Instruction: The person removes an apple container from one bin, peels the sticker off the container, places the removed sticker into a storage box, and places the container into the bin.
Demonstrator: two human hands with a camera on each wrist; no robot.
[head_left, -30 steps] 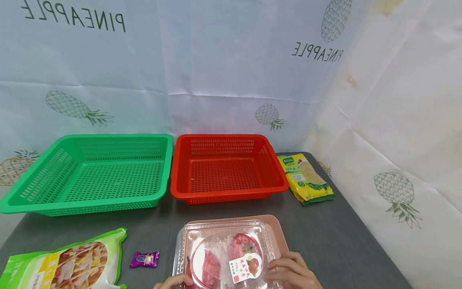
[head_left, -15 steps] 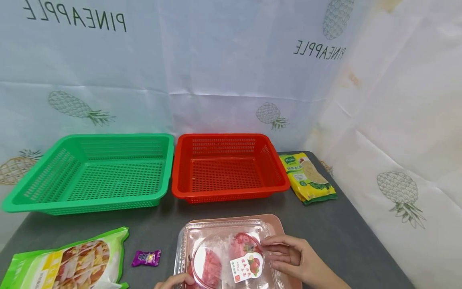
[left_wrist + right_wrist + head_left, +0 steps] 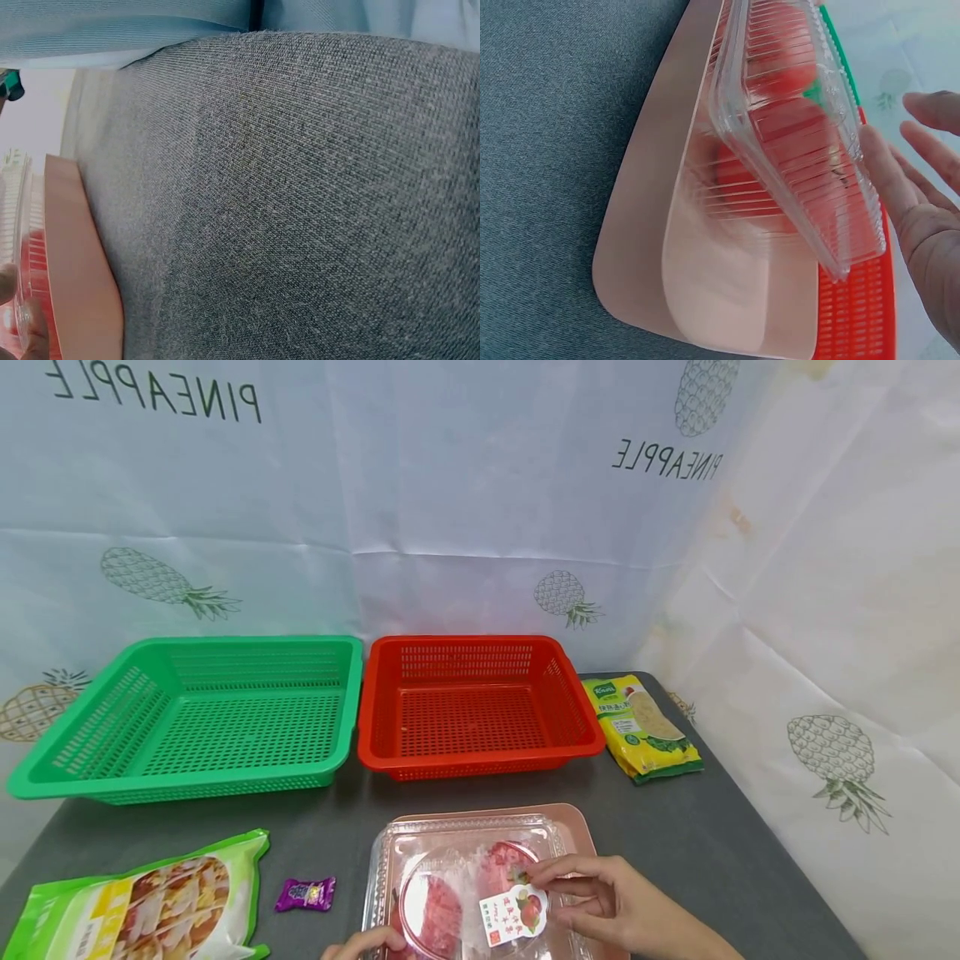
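Observation:
A clear plastic clamshell box point(image 3: 420, 837) with red round fruit inside sits in a shallow pink tray point(image 3: 573, 827) at the front middle of the table. A white label point(image 3: 497, 927) with a red fruit picture is on its lid. My left hand point(image 3: 363, 943) holds the box's left side, thumb over the lid; most of this hand is out of the head view. My right hand point(image 3: 607, 902) is over the right part of the lid, fingertips at the label's upper right edge. In the right wrist view its fingers are spread apart beside the clear lid point(image 3: 795, 217).
Behind stand a green basket point(image 3: 225, 789) and a red basket point(image 3: 480, 764). A yellow Knorr packet point(image 3: 637, 727) lies right of the red one. At left are a green food bag point(image 3: 150, 910) and a small purple wrapped sweet point(image 3: 305, 894). A printed pineapple cloth point(image 3: 450, 468) hangs behind.
My right hand has risen from the box's right edge and moved left over the lid to the label. The left hand has kept its place on the box.

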